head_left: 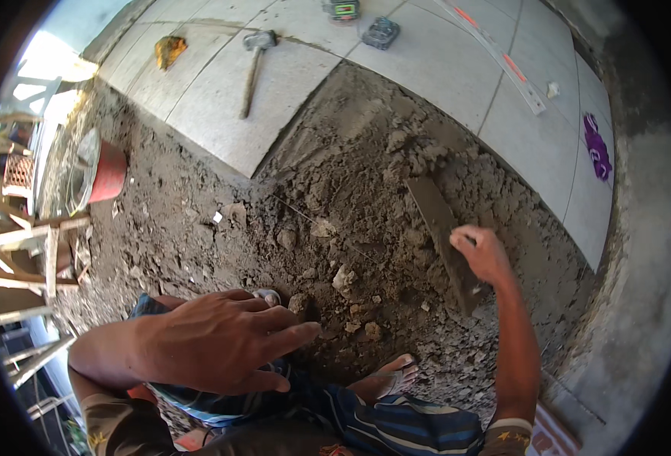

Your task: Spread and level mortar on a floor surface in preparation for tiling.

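Tiles (pale) (229, 137) bear a hammer (253, 72); soil (160, 220), stones (344, 280).

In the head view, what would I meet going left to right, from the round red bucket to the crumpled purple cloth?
Round red bucket, rough yellow-orange lump, grey-headed hammer with wooden handle, dark device with green-lit face, dark grey boxy object, mud-coated flat rectangular tool, small white scrap, crumpled purple cloth.

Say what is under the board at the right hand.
Grey-brown mortar shows on both sides of the board at the right hand. Whatever lies directly beneath is covered by the board and cannot be seen.
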Demonstrator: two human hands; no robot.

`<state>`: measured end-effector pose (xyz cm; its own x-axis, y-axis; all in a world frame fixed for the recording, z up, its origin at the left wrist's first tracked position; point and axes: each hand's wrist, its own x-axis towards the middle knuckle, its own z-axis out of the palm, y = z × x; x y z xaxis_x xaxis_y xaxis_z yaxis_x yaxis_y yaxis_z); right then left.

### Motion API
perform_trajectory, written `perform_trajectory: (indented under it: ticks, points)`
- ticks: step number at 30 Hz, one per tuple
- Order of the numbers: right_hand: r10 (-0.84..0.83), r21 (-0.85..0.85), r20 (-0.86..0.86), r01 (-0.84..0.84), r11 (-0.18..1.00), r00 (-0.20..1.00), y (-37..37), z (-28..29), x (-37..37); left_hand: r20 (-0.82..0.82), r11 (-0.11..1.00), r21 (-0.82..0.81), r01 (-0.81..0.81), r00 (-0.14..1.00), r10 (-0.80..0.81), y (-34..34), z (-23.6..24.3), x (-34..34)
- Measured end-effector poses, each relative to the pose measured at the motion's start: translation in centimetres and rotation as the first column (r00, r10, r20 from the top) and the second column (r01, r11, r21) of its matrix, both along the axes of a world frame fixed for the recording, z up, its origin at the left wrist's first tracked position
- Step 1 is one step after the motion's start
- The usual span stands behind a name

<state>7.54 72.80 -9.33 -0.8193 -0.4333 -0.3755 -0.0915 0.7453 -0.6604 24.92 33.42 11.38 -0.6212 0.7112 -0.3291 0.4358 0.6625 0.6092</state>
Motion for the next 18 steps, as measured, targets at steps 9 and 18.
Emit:
perform_trajectory:
  ticks: [9, 18]
  points:
    - [-0.241, 0.377, -0.341, 0.367, 0.85, 0.909, 10.2, 5.4, 22.0, 0.159, 0.691, 0.165, -0.704, 0.71, 0.686, -8.9, -14.5, -0.1]
    - [-0.103, 0.384, -0.328, 0.232, 0.894, 0.939, 1.6, -2.8, 13.8, 0.503, 0.85, 0.086, -0.52, 0.759, 0.413, -4.6, -26.1, 4.7]
